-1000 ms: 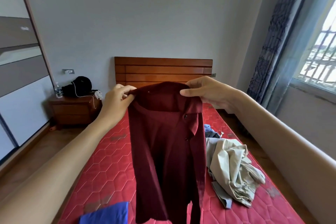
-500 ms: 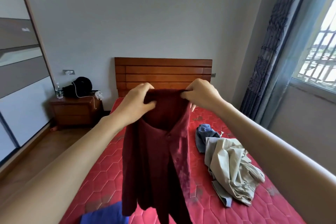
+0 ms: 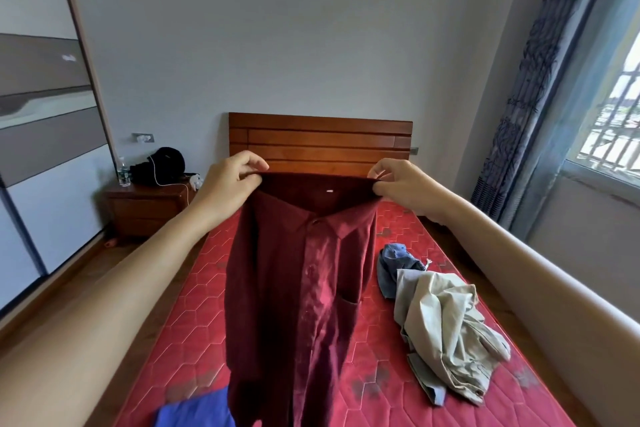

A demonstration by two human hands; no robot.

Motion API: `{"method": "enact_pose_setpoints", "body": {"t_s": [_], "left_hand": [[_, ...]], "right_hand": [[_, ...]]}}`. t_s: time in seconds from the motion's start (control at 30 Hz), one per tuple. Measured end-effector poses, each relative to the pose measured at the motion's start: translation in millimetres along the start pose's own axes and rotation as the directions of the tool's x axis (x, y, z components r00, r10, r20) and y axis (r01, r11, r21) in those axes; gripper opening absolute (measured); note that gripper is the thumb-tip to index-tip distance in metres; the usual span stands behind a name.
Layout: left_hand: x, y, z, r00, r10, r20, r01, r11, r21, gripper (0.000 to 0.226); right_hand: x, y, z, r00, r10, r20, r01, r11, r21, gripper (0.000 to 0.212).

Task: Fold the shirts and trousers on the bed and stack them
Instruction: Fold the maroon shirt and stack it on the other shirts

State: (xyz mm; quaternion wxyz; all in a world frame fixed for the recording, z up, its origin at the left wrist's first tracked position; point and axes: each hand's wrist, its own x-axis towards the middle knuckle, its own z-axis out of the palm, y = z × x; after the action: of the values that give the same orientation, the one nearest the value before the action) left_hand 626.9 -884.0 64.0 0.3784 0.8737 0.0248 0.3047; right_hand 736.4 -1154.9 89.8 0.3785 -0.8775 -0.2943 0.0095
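A dark red button-up shirt [image 3: 298, 288] hangs in the air over the red mattress [image 3: 187, 315], its front facing me. My left hand [image 3: 232, 182] pinches its left shoulder and my right hand [image 3: 401, 189] pinches its right shoulder, stretching the collar line flat between them. The shirt's lower hem drops out of view at the bottom. On the right of the bed lies a crumpled beige garment [image 3: 446, 333], with a blue-grey garment [image 3: 398, 263] just behind it. A bright blue cloth [image 3: 197, 409] lies at the near left.
A wooden headboard [image 3: 320, 144] stands at the far end of the bed. A bedside cabinet [image 3: 145, 208] on the left carries a black bag [image 3: 162, 165] and a water bottle [image 3: 123, 173]. A wardrobe lines the left wall; curtain [image 3: 519, 80] and window on the right.
My hands have moved apart along the shirt's shoulders and spread it wide. The shirt now hangs flat with its buttoned front toward me, where before it was bunched and twisted.
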Motion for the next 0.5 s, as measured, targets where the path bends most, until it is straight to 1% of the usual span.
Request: {"method": "enact_pose_setpoints", "body": {"t_s": [0.07, 0.13, 0.17, 0.23, 0.27, 0.3, 0.37, 0.43, 0.47, 0.5], "left_hand": [[2, -2, 1, 0.996, -0.079, 0.032, 0.082, 0.992, -0.092, 0.021], [4, -4, 2, 0.984, -0.140, 0.109, 0.157, 0.974, -0.162, 0.021], [5, -4, 4, 0.976, -0.167, 0.141, 0.191, 0.965, -0.179, 0.022], [7, -1, 6, 0.950, -0.249, 0.190, 0.286, 0.937, -0.203, 0.019], [8, 2, 8, 0.930, -0.302, 0.211, 0.347, 0.910, -0.226, 0.021], [9, 4, 10, 0.907, -0.352, 0.232, 0.406, 0.875, -0.262, 0.024], [10, 10, 14, 0.860, -0.423, 0.285, 0.504, 0.789, -0.351, 0.030], [12, 13, 16, 0.825, -0.441, 0.354, 0.561, 0.716, -0.415, 0.041], [13, 12, 16, 0.812, -0.431, 0.393, 0.576, 0.701, -0.421, 0.054], [13, 13, 15, 0.801, -0.419, 0.428, 0.586, 0.697, -0.414, 0.073]], "right_hand": [[0, 6, -4, 0.992, -0.030, 0.123, 0.009, 0.985, 0.171, 0.014], [-1, 12, -5, 0.981, -0.079, 0.177, 0.031, 0.964, 0.263, 0.007], [-1, 15, -6, 0.979, -0.102, 0.175, 0.046, 0.953, 0.298, 0.008], [0, 19, -4, 0.980, -0.136, 0.145, 0.072, 0.924, 0.376, 0.031], [0, 20, -2, 0.982, -0.136, 0.128, 0.069, 0.901, 0.428, 0.040], [1, 20, 1, 0.986, -0.125, 0.113, 0.054, 0.871, 0.488, 0.041], [3, 18, 7, 0.992, -0.076, 0.103, 0.000, 0.803, 0.595, 0.038], [6, 16, 11, 0.993, -0.019, 0.114, -0.062, 0.748, 0.661, 0.039], [7, 17, 11, 0.991, -0.002, 0.132, -0.090, 0.724, 0.684, 0.040], [7, 18, 11, 0.987, 0.003, 0.163, -0.119, 0.696, 0.708, 0.041]]}}
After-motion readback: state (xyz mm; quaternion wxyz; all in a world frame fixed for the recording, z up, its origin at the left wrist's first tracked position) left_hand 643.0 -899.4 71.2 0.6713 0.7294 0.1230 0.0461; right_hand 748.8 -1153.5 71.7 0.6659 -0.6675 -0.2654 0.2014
